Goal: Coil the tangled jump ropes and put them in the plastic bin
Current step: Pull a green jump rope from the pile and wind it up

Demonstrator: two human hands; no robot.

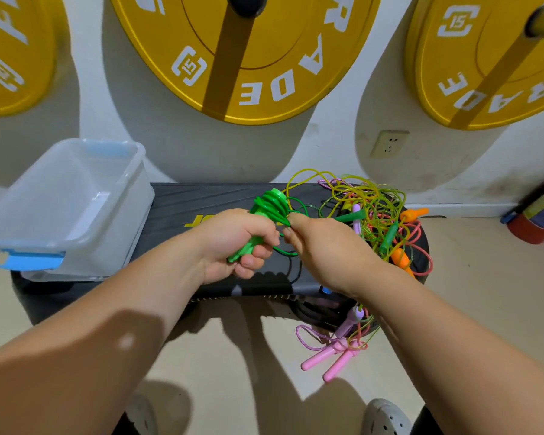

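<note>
The left hand grips the green handles wrapped in green rope, the right hand pinches that rope's strand, the tangle just beyond the right hand, the bin left of both.

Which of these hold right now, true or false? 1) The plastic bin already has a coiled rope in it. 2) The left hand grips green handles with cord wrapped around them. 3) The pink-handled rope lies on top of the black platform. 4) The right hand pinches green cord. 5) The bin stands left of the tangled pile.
1) False. The plastic bin looks empty; no rope shows inside.
2) True. The left hand is closed on the green rope, whose cord is wound around the handles.
3) False. The pink handles hang below the black platform at its front right, near the floor.
4) True. The right hand pinches the green cord beside the coil.
5) True. The tangled pile lies at the platform's right end.
</note>
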